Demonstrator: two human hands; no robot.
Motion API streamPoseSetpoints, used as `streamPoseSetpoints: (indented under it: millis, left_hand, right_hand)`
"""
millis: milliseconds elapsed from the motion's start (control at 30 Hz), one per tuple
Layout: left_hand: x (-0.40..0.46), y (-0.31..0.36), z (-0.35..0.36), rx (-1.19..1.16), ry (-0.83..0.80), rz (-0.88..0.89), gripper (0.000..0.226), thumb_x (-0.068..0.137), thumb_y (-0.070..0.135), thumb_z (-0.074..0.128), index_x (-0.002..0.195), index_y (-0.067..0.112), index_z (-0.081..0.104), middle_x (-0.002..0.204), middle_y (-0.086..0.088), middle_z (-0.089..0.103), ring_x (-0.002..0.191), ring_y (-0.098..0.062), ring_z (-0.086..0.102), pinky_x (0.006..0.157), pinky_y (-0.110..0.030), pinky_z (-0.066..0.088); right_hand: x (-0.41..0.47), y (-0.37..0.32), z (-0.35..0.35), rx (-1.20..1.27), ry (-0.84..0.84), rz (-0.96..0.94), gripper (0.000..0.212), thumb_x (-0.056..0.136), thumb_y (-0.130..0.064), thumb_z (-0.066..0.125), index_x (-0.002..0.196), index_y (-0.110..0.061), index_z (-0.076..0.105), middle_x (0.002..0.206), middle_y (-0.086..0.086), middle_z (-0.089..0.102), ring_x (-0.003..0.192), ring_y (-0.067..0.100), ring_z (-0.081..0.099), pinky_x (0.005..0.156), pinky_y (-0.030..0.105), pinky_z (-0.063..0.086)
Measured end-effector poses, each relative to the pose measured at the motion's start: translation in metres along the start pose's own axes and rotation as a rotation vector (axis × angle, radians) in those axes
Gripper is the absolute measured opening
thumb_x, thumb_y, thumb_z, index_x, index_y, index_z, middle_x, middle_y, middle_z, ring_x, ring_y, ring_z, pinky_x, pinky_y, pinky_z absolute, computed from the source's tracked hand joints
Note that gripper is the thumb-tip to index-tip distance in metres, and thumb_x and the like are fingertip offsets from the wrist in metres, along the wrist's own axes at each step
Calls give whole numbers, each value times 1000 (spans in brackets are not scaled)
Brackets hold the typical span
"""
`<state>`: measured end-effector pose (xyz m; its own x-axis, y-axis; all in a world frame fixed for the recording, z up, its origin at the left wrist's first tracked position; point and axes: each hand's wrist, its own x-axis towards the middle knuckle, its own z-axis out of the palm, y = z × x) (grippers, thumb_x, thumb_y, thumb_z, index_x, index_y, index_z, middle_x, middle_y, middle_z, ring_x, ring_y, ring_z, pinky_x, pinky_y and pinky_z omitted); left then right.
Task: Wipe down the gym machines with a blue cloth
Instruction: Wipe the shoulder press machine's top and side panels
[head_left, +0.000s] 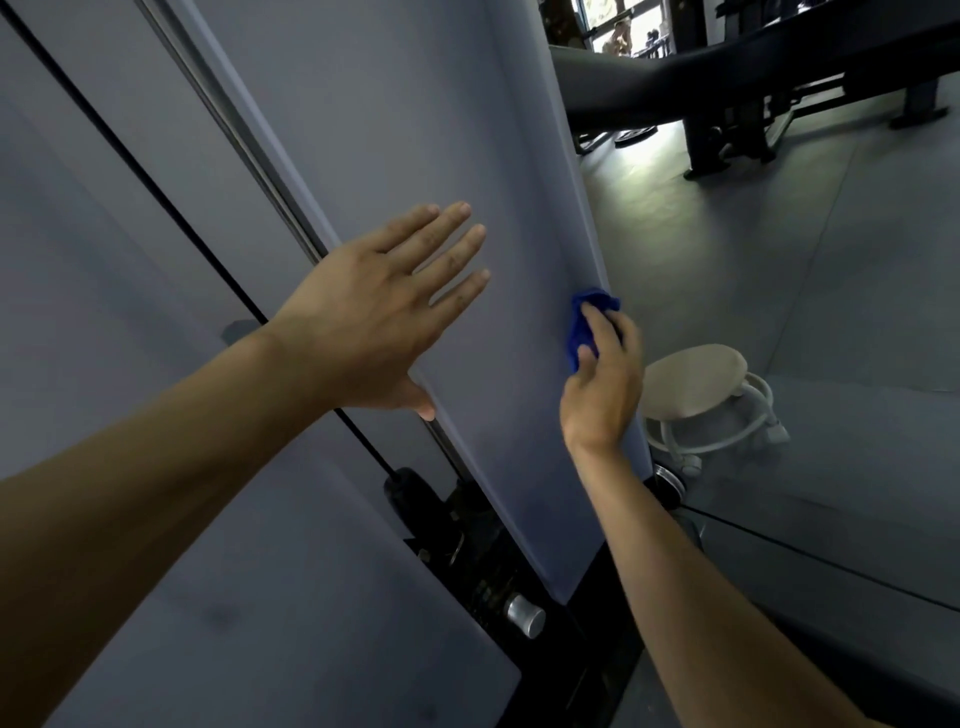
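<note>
Head view: blue cloth (584, 325) was bunched against the right edge of the machine's grey panel (415, 130), about halfway up, pinched between thumb and fingers of the right hand (602, 384); left hand (374, 312) lay spread, fingers straight, by the panel's left edge. Wiping judged mid-course on this one panel, with no mark showing which parts were done and the dark machines (727, 104) behind untouched as far as seen. Weight stack (488, 571) below was dim; panel top cut off.

pretty dim in here, daylight only from the window (615, 26) up top; wide-angle bends the edges, slightly soft.
</note>
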<state>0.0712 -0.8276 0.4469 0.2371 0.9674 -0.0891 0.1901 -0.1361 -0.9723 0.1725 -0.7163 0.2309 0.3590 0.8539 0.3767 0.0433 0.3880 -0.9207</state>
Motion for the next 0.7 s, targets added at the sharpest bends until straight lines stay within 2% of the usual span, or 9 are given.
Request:
streamPoseSetpoints:
  millis: [33,133,200,267,333,467,533,633,700]
  left_hand:
    - [0,0,0,-2,6,-2,127,81,97,20,155,7,-32,162,-27,-34,151,-44,-31,126,-52,-17]
    - [0,-1,2,-10,15,-6,127,82,96,22,154,7,-32,161,-28,-35,151,-44,-32,125,-51,-19]
    - [0,-1,4,-26,24,-6,129,80,97,23,155,6,-30,162,-28,-33,151,-44,-31,126,-52,-18]
    - [0,-1,4,-29,30,-4,129,80,97,24,155,6,-30,163,-28,-31,152,-45,-30,127,-52,-16]
    - [0,-1,4,-18,12,-1,128,82,96,23,154,6,-31,162,-28,-33,151,-45,-31,126,-52,-16]
    - [1,0,1,-25,7,3,127,82,95,22,155,7,-32,161,-27,-36,150,-44,-33,126,-52,-16]
    - [1,0,3,-32,11,-1,127,83,95,23,155,7,-32,160,-27,-36,150,-44,-33,126,-52,-17]
    - [1,0,5,-47,24,-5,127,82,96,22,156,7,-29,161,-27,-35,150,-44,-33,125,-52,-19]
    - [1,1,4,-65,35,-8,127,81,97,22,158,7,-27,162,-27,-33,151,-44,-32,126,-52,-18]
  right_hand:
    - [-5,-6,0,-15,7,-9,52,93,15,55,140,-8,61,146,18,49,132,33,51,105,5,31]
    - [-76,-25,-4,-55,-53,-183,63,88,18,59,142,-14,60,147,7,49,134,27,48,112,33,44]
    - [-123,-38,-14,-38,-171,-326,70,83,21,60,143,-16,60,146,3,50,135,23,47,109,34,48]
    - [-120,-38,-20,-35,-226,-386,72,81,23,60,142,-15,60,145,4,51,133,22,48,108,35,48]
    - [-73,-25,-13,-83,-169,-347,70,81,23,56,142,-12,60,144,10,52,131,27,50,110,40,44]
    - [15,-21,3,-100,-2,-44,57,90,17,54,140,-9,60,143,14,54,129,36,52,106,49,48]
    - [-7,-43,6,-122,10,-85,62,88,18,54,142,-11,60,145,13,53,130,35,50,108,47,46]
    - [-85,-68,-6,-106,-137,-357,65,86,12,58,146,-14,55,149,7,50,134,25,45,113,22,37]
    - [-99,-71,-16,-97,-235,-467,72,81,11,67,147,-15,55,149,4,50,135,22,45,111,24,41]
